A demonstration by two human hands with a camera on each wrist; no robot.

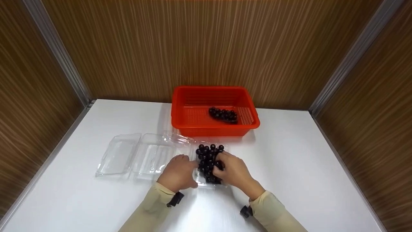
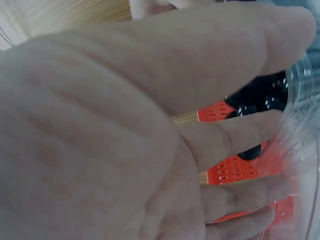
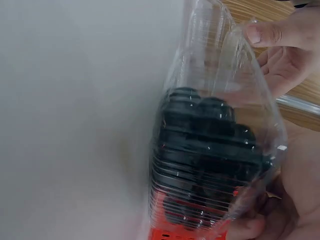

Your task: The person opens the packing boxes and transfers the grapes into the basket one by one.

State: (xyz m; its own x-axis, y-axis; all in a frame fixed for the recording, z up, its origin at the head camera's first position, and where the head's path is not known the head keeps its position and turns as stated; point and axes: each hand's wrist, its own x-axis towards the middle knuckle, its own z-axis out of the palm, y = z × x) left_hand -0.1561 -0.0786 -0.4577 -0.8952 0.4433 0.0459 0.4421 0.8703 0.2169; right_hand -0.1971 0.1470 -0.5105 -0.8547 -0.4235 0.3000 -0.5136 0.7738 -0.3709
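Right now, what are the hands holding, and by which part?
Both hold the clear clamshell box: left hand on its left edge, right hand over the dark grape bunch inside.

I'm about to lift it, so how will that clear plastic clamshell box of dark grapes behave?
The clear plastic clamshell box looks thin, so it probably flexes when squeezed. The dark grapes heap above its rim; tilted, the round fruit may roll out.
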